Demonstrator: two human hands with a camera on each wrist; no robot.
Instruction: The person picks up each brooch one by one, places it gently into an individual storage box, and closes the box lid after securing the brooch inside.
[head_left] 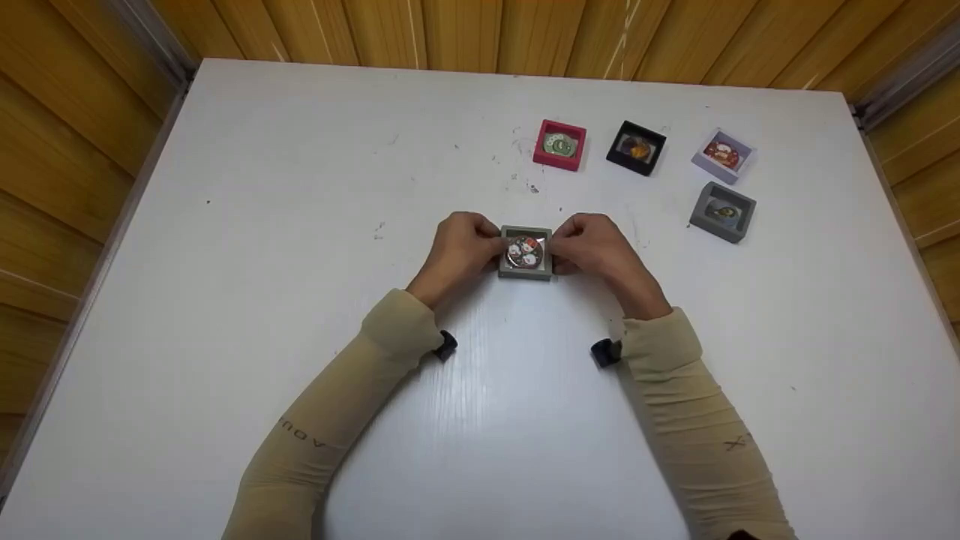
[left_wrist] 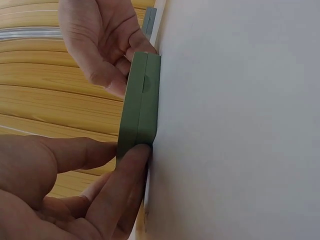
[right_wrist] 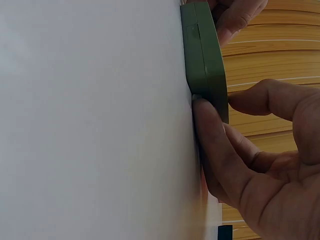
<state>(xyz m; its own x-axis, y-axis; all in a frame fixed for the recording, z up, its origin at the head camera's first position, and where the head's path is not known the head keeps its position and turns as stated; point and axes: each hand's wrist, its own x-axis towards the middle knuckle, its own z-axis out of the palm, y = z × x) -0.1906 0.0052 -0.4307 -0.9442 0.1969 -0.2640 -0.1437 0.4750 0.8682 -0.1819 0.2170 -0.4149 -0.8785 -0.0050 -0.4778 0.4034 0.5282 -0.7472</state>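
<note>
A small square grey-green display case (head_left: 525, 275) lies flat on the white table, with a round patterned badge (head_left: 524, 252) behind its clear window. At its left side my left hand (head_left: 461, 251) pinches the edge between thumb and fingers. The opposite side is held by my right hand (head_left: 596, 246), its thumb on top and fingers low against the edge. From the left wrist, the case's closed side seam (left_wrist: 141, 102) is visible, with fingertips near the table surface. In the right wrist view the same green case (right_wrist: 204, 55) stands between both hands.
Beyond my right hand are a red case (head_left: 559, 163), a black case (head_left: 622, 160), a lilac case (head_left: 716, 169) and a dark grey case (head_left: 712, 225), each holding a round item. The white table (head_left: 262, 187) ends at a wood-panelled wall (head_left: 465, 34).
</note>
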